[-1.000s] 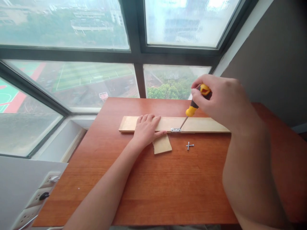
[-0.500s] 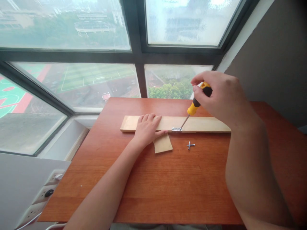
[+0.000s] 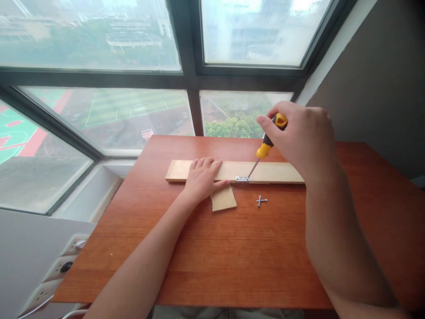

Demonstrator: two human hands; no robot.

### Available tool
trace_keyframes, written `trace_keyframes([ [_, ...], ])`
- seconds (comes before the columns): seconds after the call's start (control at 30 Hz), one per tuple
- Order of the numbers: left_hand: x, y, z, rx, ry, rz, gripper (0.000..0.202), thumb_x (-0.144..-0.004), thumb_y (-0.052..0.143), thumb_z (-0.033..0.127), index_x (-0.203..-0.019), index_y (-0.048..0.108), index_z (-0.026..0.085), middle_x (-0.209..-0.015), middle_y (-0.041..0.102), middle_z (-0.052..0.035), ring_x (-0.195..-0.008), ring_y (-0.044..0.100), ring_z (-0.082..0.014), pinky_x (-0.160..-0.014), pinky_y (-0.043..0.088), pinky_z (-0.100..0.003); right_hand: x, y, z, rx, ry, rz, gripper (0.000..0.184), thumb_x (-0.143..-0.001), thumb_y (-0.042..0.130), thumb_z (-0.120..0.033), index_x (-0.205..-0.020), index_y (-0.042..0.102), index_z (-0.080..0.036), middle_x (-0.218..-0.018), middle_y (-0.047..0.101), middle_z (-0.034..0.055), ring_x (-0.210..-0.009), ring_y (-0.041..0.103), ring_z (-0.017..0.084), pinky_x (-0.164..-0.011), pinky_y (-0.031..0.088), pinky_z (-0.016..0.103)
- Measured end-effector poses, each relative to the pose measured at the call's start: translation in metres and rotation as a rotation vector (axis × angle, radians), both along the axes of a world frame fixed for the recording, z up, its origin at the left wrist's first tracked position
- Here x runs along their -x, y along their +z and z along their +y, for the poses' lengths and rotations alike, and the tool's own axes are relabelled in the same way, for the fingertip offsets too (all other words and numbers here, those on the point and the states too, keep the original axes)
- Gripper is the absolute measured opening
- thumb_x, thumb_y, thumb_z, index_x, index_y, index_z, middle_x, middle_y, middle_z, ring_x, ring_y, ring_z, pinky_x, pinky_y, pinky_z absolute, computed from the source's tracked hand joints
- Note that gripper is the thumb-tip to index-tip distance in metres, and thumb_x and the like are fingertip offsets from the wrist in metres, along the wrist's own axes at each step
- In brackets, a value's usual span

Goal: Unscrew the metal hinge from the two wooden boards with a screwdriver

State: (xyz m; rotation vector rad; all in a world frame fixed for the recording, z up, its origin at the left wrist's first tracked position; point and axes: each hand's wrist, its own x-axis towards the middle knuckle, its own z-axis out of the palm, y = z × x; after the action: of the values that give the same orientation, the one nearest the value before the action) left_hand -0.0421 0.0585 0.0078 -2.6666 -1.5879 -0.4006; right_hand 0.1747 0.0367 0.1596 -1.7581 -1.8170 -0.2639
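Note:
A long pale wooden board (image 3: 275, 172) lies across the far part of a reddish wooden table (image 3: 232, 252). My left hand (image 3: 201, 178) rests flat on the board, fingers stretched out, partly covering a small wooden piece (image 3: 224, 198) in front of it. My right hand (image 3: 300, 133) grips a yellow-and-black screwdriver (image 3: 266, 145). Its tip stands on a small metal hinge (image 3: 242, 179) at the board's near edge. Two crossed screws (image 3: 261, 201) lie loose on the table just right of the small piece.
Large windows (image 3: 133, 66) stand behind the table, and a grey wall (image 3: 381, 75) rises at the right. A white power strip (image 3: 53, 279) with a plug sits at the lower left, beside the table's edge.
My right hand has shifted slightly left and turned on the screwdriver handle, whose tip stays on the hinge. My left hand has not moved.

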Motion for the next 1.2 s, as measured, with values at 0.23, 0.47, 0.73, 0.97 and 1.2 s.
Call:
trace_keyframes([
  [0.23, 0.0005, -0.0018, 0.0007, -0.013, 0.0, 0.011, 0.065, -0.084, 0.051, 0.068, -0.135, 0.05, 0.026, -0.127, 0.054, -0.0114, -0.118, 0.047, -0.0295, -0.106, 0.029, -0.043, -0.0047, 0.005, -0.0037, 0.052, 0.199, 0.056, 0.029, -0.083, 0.047, -0.025, -0.108, 0.062, -0.029, -0.1, 0.07, 0.0056, -0.089, 0.063, 0.026, -0.074, 0.045, 0.039],
  [0.47, 0.0006, -0.0022, 0.0016, -0.005, -0.002, 0.019, 0.064, -0.085, 0.051, 0.067, -0.135, 0.049, 0.026, -0.127, 0.054, -0.0114, -0.119, 0.046, -0.0298, -0.106, 0.029, -0.043, -0.0019, 0.0046, -0.0028, 0.02, -0.039, -0.078, 0.033, -0.089, 0.046, -0.049, -0.088, 0.069, -0.025, -0.073, 0.066, 0.0083, -0.072, 0.061, 0.028, -0.061, 0.039, 0.038],
  [0.73, 0.0017, -0.0047, 0.0034, -0.03, -0.018, 0.025, 0.066, -0.086, 0.049, 0.068, -0.135, 0.049, 0.025, -0.125, 0.055, -0.011, -0.118, 0.046, -0.03, -0.105, 0.031, -0.043, -0.0002, 0.0014, -0.0016, 0.055, -0.052, -0.051, 0.032, -0.087, 0.049, -0.036, -0.112, 0.065, -0.024, -0.081, 0.068, 0.0079, -0.073, 0.061, 0.025, -0.063, 0.04, 0.035],
  [0.97, 0.002, -0.0028, 0.0015, -0.027, -0.016, 0.023, 0.064, -0.086, 0.05, 0.066, -0.135, 0.049, 0.025, -0.125, 0.055, -0.0111, -0.118, 0.047, -0.0298, -0.105, 0.03, -0.043, -0.0029, 0.0032, -0.0028, 0.055, -0.006, -0.033, 0.024, -0.086, 0.05, -0.038, -0.099, 0.066, -0.025, -0.084, 0.069, 0.0061, -0.071, 0.06, 0.023, -0.061, 0.037, 0.033],
  [1.2, 0.0018, -0.0021, 0.0015, -0.022, -0.018, 0.022, 0.064, -0.086, 0.051, 0.066, -0.135, 0.05, 0.024, -0.125, 0.055, -0.012, -0.117, 0.047, -0.0299, -0.104, 0.031, -0.043, -0.0021, -0.0006, -0.0004, 0.052, -0.054, -0.073, 0.026, -0.088, 0.051, -0.044, -0.099, 0.066, -0.025, -0.078, 0.068, 0.0075, -0.07, 0.06, 0.024, -0.06, 0.036, 0.034],
])
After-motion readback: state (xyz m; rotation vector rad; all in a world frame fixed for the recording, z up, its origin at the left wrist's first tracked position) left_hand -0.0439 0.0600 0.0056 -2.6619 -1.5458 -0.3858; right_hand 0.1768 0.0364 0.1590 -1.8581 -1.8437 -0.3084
